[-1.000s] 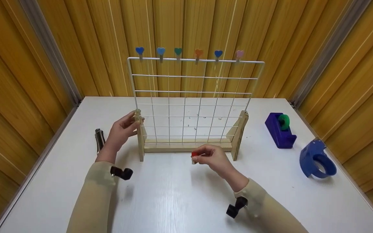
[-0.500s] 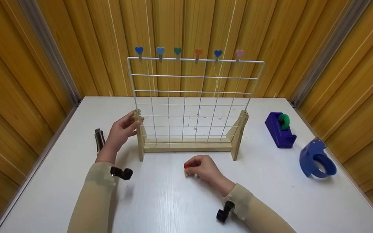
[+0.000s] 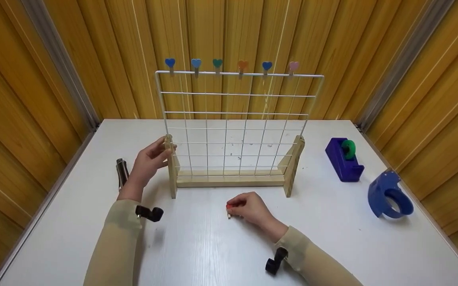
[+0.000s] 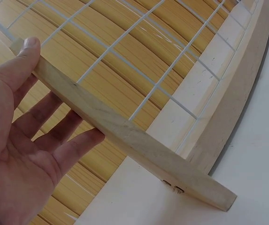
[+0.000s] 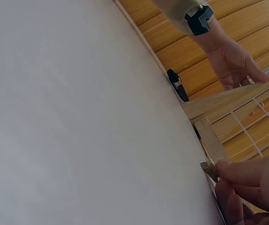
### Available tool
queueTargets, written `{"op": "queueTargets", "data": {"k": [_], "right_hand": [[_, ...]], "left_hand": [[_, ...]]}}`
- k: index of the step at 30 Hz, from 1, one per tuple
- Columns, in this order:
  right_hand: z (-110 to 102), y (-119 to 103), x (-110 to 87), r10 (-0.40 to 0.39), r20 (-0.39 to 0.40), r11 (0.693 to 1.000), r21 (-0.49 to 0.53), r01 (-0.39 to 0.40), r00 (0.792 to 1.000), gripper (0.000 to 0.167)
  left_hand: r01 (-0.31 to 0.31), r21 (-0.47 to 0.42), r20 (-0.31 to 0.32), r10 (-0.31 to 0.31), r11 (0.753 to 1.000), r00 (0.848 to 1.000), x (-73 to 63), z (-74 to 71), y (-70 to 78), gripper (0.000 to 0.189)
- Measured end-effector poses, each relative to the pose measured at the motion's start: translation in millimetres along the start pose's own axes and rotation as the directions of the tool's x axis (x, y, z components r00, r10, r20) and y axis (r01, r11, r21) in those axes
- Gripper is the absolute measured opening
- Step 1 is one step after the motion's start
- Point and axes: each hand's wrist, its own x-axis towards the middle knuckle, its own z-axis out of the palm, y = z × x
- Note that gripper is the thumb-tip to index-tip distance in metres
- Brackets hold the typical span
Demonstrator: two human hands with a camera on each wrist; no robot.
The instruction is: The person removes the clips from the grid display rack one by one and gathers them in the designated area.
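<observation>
My left hand (image 3: 148,161) holds the left wooden upright (image 3: 172,180) of a stand that carries a white wire grid (image 3: 237,114). In the left wrist view, the thumb lies over the upright's edge and the fingers (image 4: 80,143) are behind it. My right hand (image 3: 251,209) pinches a small clothespin with a red top (image 3: 229,206), close over the table in front of the stand. Its wooden legs (image 5: 211,171) poke out past the fingertips in the right wrist view; the top is partly hidden by the fingers. Several heart-topped clothespins (image 3: 243,65) stand along the grid's top bar.
To the right are a purple tape dispenser (image 3: 344,161) with a green roll and a blue tape holder (image 3: 390,196). A dark stapler-like object (image 3: 122,172) lies beside my left wrist. Wood-patterned walls (image 3: 229,35) enclose the white table (image 3: 197,246).
My right hand has moved left and toward me, lower over the table, with the red clothespin. It has barely shifted in the last half second. The left hand stays on the upright.
</observation>
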Motion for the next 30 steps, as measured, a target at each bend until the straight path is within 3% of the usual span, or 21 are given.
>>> {"op": "queueTargets", "data": {"k": [10,21,30], "right_hand": [[-4,0,-0.2,-0.014,-0.008,1.000,0.013,0.014,1.000,0.024],[-21,0,-7.8,0.029,0.095,0.990,0.136,-0.042,0.995,0.031],[-53,-20,-21.4,-0.053,0.100,0.995,0.086,0.044,0.994,0.039]], "left_hand": [[-0.016,-0.020,-0.003,0.015,1.000,1.000,0.4,1.6,2.6,0.062],[-0.028,-0.039,0.000,0.028,0.999,1.000,1.6,0.6,0.3,0.063],[-0.024,-0.006,-0.006,0.024,1.000,1.000,-1.3,0.5,-1.3,0.063]]}}
